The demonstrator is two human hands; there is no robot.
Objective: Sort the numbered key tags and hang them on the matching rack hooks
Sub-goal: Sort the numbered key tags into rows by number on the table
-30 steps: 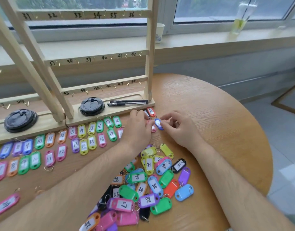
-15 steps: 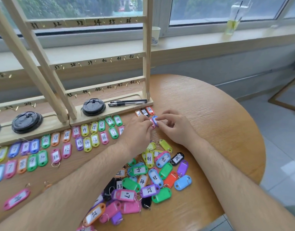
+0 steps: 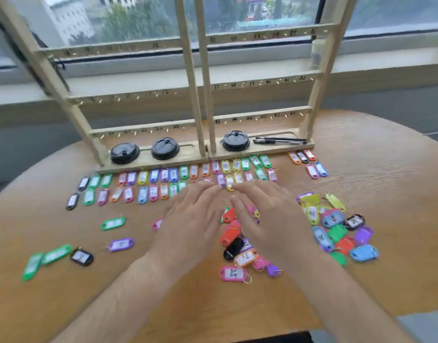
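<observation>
Two wooden racks (image 3: pixel 203 100) with numbered hooks stand at the back of the round table (image 3: pixel 376 169). Two rows of sorted key tags (image 3: pixel 173 174) lie in front of the rack bases. A small group of tags (image 3: pixel 309 164) sits to the right of the rows. An unsorted pile of coloured tags (image 3: pixel 336 229) lies at the right, and more tags (image 3: pixel 237 246) show between my hands. My left hand (image 3: pixel 190 219) and my right hand (image 3: pixel 270 219) hover flat side by side over the table, fingers spread, holding nothing. The view is blurred.
Three black cup lids (image 3: pixel 164 148) and two black pens (image 3: pixel 279 140) rest on the rack bases. Several stray tags (image 3: pixel 114 223) lie at the left front. A window sill (image 3: pixel 386 60) runs behind the racks.
Both hands have let go of the blue tag near the rack's right end and pulled back toward the table's middle with fingers spread. The view has swung left.
</observation>
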